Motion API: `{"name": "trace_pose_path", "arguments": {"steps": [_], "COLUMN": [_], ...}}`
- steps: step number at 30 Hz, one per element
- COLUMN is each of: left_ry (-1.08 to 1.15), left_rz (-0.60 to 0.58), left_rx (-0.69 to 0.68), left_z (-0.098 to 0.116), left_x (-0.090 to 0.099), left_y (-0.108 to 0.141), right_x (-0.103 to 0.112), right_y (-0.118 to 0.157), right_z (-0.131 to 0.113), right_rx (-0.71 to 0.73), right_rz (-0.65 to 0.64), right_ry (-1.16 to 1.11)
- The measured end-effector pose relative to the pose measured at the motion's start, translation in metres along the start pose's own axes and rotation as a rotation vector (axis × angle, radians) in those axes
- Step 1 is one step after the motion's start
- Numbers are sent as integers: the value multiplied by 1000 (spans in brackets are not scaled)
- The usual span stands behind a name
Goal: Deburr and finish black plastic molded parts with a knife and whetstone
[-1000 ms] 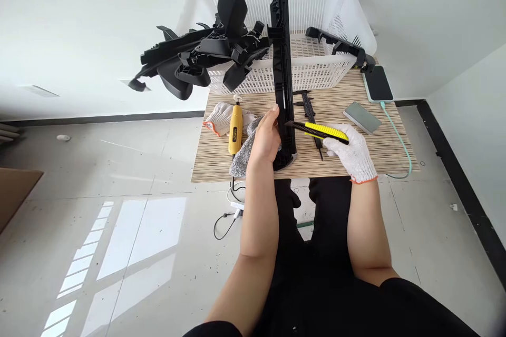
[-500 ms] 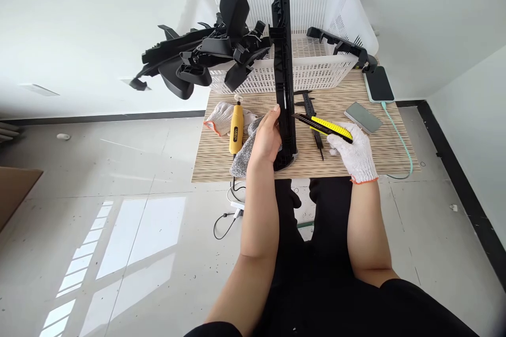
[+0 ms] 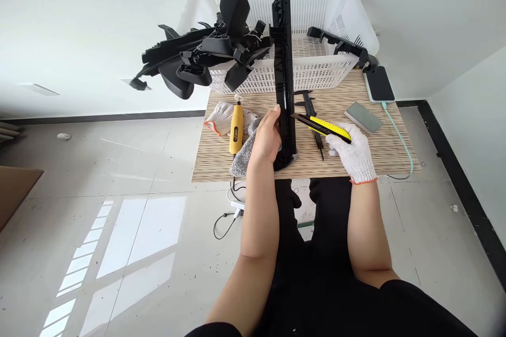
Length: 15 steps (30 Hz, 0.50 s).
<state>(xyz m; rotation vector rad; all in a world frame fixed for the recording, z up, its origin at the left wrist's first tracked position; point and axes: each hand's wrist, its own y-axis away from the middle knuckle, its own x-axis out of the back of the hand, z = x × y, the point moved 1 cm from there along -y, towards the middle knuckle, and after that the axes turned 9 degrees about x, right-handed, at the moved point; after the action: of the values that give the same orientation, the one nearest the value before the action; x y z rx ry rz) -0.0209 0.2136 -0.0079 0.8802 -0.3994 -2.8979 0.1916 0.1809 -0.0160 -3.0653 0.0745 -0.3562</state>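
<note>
A long black plastic part [image 3: 283, 73] stands lengthwise over the table, its far end above the basket. My bare left hand [image 3: 268, 136] is closed on its left edge near the lower end. In my right hand [image 3: 353, 150], which wears a white knit glove, is a yellow and black utility knife [image 3: 326, 127]. The blade points left, its tip close to the right edge of the black part; whether they touch I cannot tell. A black caliper [image 3: 312, 118] lies partly under the knife. A grey cloth [image 3: 243, 160] is beside my left hand.
A white basket [image 3: 320, 71] holds several black plastic parts [image 3: 193, 55] at its left and another [image 3: 340, 42] at its right. On the table [image 3: 209, 160] are a yellow rotary tool [image 3: 236, 129], a white glove [image 3: 221, 117], a grey block [image 3: 362, 117] and a phone [image 3: 378, 84] with a cable.
My right hand and the knife have shifted very slightly to the left. My left hand and the black part have hardly moved.
</note>
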Motion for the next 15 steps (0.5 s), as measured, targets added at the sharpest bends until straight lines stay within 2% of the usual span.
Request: {"name": "trace_pose_path", "arguments": {"steps": [1, 4, 5, 8, 9, 12, 15], "left_ry": [1, 10, 10, 0, -3, -1, -4], "left_rz": [0, -11, -14, -21, -21, -13, -4], "left_rx": [-1, -1, -2, -11, -11, 0, 6], "left_z": [0, -1, -1, -1, -1, -1, -1], "left_x": [0, 1, 1, 1, 1, 1, 1], "left_y": [0, -1, -1, -1, -1, -1, -1], "right_x": [0, 0, 0, 1, 1, 0, 1], "right_y": [0, -1, -1, 0, 0, 0, 0], "right_z": [0, 1, 1, 1, 1, -1, -2], "right_rx": [-3, -8, -8, -12, -18, -32, -38], "right_rz": [-3, -119, -122, -20, -20, -133, -73], "right_ry": [-8, 35, 41, -8, -18, 26, 19]}}
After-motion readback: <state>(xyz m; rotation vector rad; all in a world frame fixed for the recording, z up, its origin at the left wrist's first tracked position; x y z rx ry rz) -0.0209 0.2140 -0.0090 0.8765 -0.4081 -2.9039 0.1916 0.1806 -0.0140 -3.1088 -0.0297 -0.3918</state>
